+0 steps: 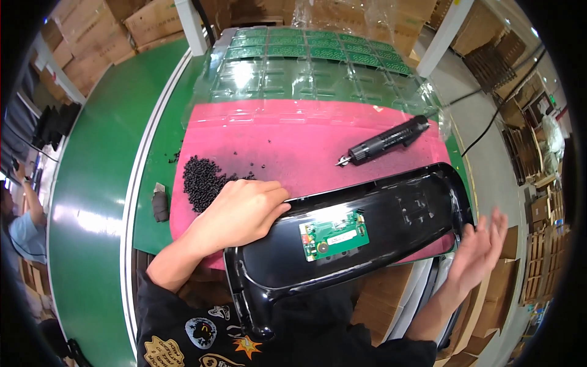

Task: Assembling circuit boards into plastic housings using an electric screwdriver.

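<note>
A glossy black plastic housing, long and shallow with a raised rim, lies tilted across the near part of a pink mat. On its inner face sits a green circuit board with a white label and small components. My left hand is closed at the housing's far left rim, its fingers curled over the edge and the fingertips partly hidden. At the right end, my right hand has its fingers apart beside the rim; whether it touches cannot be made out. Just beyond my left hand is a heap of small black screws.
A black electric screwdriver rests on the pink mat, its cord trailing right. Clear plastic trays with several green boards stand at the back. Cardboard boxes are close by at the near right. A person is at far left.
</note>
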